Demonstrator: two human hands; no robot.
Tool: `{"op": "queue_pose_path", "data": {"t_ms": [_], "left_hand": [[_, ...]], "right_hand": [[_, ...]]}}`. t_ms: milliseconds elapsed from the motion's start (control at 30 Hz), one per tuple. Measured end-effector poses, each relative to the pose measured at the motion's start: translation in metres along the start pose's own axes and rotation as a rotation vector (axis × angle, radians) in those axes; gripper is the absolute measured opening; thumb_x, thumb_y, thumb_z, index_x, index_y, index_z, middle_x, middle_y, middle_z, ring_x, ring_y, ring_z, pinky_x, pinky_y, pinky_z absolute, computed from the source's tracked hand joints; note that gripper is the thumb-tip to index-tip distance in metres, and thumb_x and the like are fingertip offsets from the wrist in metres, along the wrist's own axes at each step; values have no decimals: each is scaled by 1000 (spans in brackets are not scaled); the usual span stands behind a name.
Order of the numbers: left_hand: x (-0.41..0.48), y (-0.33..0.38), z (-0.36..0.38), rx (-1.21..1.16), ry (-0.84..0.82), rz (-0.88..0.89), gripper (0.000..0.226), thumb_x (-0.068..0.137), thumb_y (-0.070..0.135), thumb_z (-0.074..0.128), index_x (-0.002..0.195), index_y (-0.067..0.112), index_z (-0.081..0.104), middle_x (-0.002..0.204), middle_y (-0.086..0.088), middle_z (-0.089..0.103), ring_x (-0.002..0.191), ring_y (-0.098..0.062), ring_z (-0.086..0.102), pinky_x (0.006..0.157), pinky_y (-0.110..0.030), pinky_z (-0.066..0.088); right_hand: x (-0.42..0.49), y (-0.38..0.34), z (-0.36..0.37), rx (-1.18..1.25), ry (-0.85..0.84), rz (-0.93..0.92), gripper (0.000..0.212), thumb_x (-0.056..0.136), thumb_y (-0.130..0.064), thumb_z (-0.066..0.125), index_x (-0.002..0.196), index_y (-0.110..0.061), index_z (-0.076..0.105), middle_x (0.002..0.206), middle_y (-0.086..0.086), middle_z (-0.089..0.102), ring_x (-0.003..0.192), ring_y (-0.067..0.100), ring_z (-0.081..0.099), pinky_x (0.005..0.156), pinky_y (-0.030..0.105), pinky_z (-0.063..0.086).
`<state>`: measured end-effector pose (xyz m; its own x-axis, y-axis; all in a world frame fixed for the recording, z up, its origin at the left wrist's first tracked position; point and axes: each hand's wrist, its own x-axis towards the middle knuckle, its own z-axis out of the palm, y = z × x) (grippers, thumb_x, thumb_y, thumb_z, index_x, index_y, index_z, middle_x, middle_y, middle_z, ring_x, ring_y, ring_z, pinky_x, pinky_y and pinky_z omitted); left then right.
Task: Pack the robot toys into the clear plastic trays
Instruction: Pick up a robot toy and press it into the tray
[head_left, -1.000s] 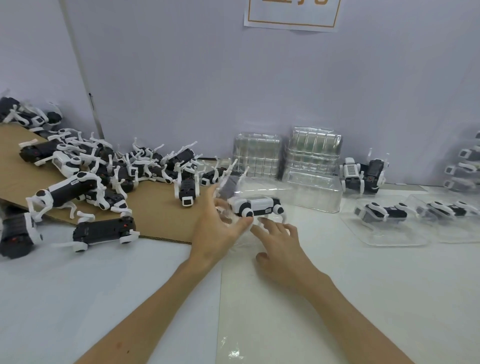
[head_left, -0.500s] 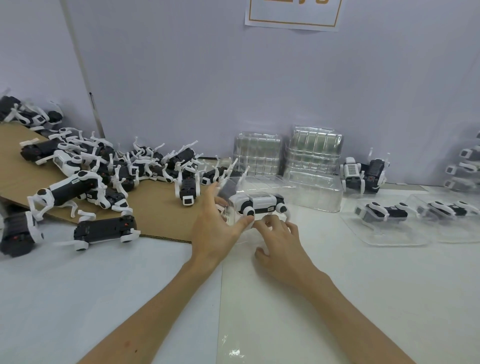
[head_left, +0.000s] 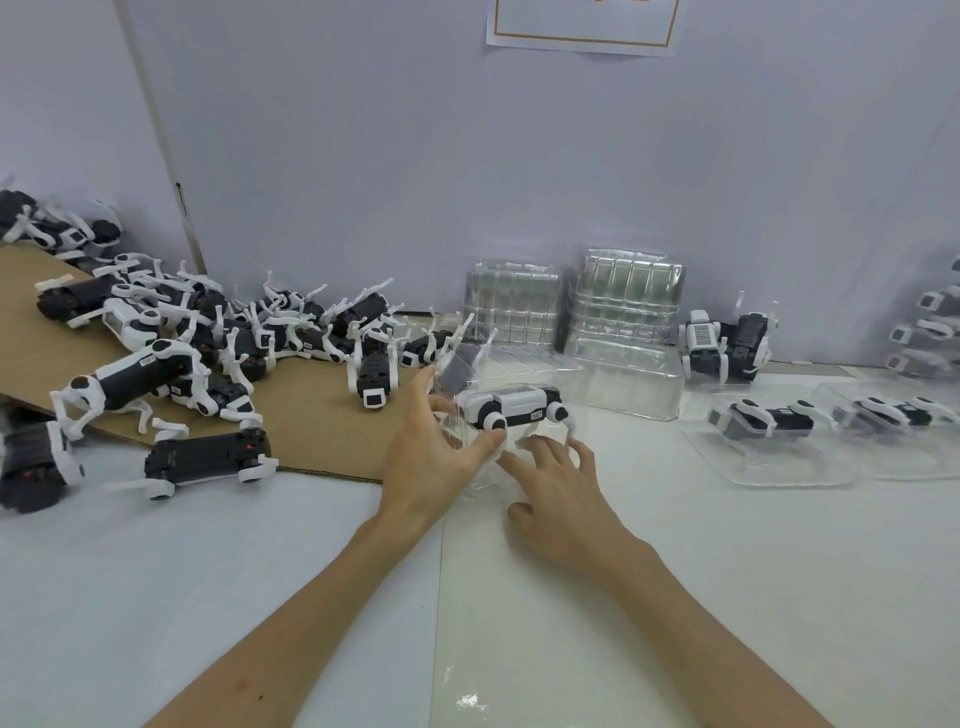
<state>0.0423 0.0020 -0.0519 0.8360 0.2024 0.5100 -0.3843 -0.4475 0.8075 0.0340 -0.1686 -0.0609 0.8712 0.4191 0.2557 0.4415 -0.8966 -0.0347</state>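
One white/blk robot toy (head_left: 511, 408) sits in a clear tray (head_left: 470, 467) at centre, side-on to camera, legs folded. Heap of loose toys (head_left: 218, 343) at left, tangled, white legs sticking up. Stacks of empty trays (head_left: 514, 306) at back, some upright, one flat. Two packed trays (head_left: 769, 460) at right, side by side, 1 toy each. Two standing toys (head_left: 727, 345) just behind them.

The table (head_left: 208, 597) bears cardboard (head_left: 311, 415) at left, filled trays (head_left: 779, 462) at right. Tray stacks (head_left: 628, 306) stand behind, perhaps touching the wall (head_left: 415, 156).

Robot toy (head_left: 511, 408) slightly raised, right hand (head_left: 563, 501) fingers (head_left: 543, 452) nearer it.
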Motion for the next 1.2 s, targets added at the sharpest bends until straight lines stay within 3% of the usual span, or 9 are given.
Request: {"op": "queue_pose_path", "data": {"t_ms": [300,633,767,833,933,1000,1067,1133,1200], "left_hand": [[-2,3,1,100,5,6,99,71,51,85,148,32,26,105,22,53,85,1,60,70,-26,50],[0,6,0,75,20,17,101,72,50,84,150,30,24,108,16,55,87,-5,61,74,-35,55],[2,6,-2,-32,50,-30,97,70,46,87,146,35,28,104,17,56,83,2,61,68,-11,47],[5,6,-3,-118,72,-88,87,71,40,88,137,39,32,102,18,55,80,8,60,67,-5,45],[11,5,-7,-305,25,-274,71,76,35,85,127,39,37,110,16,56,88,3,63,72,-16,52],[14,5,-12,-398,-56,-427,65,81,38,80,132,31,41,119,8,60,95,-11,63,62,-20,54],[15,5,-14,-426,-116,-520,48,85,41,75,123,35,47,119,8,58,100,-13,61,56,-19,55],[16,3,-15,-431,-129,-550,29,89,40,71,107,40,49,120,6,56,108,-20,60,72,-33,60],[17,2,-16,-421,-129,-559,27,92,38,69,113,37,52,130,4,52,112,-17,56,82,-37,57]], "right_hand": [[1,-1,4,-9,13,-10,63,91,-22,41,152,-27,27,152,13,31,144,25,20,113,40,-2],[2,-1,5,8,71,-14,60,88,-19,44,147,-25,34,153,11,31,145,22,18,113,38,-1],[-1,0,3,14,97,-24,61,88,-22,48,147,-32,35,153,5,33,145,19,20,113,38,-3],[0,0,-2,36,134,-33,61,88,-23,53,146,-37,39,150,1,39,144,16,25,113,39,-3],[2,1,-10,92,238,-23,55,86,-25,62,138,-40,54,131,-7,59,134,14,42,115,40,5],[0,5,-13,119,316,-11,50,82,-27,69,130,-39,62,111,-13,67,120,14,53,113,39,12],[-2,9,-15,155,357,2,47,78,-30,75,124,-36,67,98,-14,70,110,15,59,110,37,17],[-2,11,-16,176,382,16,43,75,-34,76,117,-34,70,91,-14,70,104,16,60,106,35,20],[-1,13,-19,207,423,37,33,74,-35,74,107,-33,73,87,-16,68,98,17,60,100,32,22]]}}
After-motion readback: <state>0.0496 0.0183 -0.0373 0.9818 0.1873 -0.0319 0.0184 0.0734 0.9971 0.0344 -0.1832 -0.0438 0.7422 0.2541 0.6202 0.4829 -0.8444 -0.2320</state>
